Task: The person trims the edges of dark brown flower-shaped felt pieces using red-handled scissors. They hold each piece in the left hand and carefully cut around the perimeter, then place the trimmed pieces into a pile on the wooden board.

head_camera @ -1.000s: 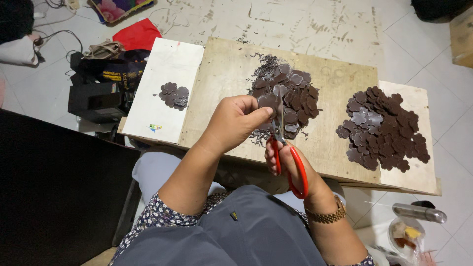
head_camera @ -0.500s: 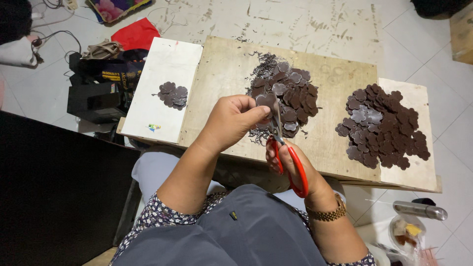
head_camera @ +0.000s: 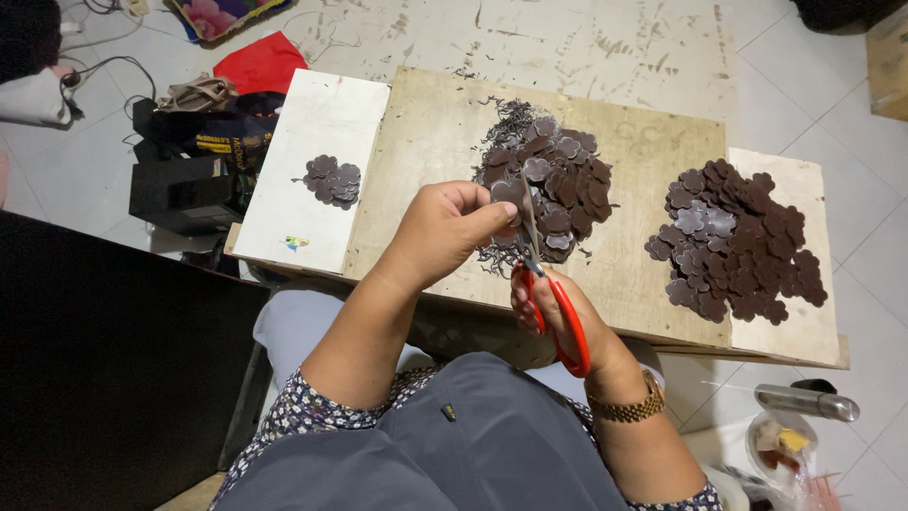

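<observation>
Red-handled scissors [head_camera: 553,308] in right hand [head_camera: 558,317] grip; left hand [head_camera: 445,232] pinches brown piece [head_camera: 506,192], mostly hidden.

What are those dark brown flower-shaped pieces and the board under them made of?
The dark brown flower-shaped cutouts look like thin leather or faux leather: flat, matte, some showing a paler grey back. Which one, I cannot tell. The pale board looks like bare plywood, unfinished, with faint grain and scuffs. The red-handled scissors have glossy plastic loops and metal blades.
</observation>
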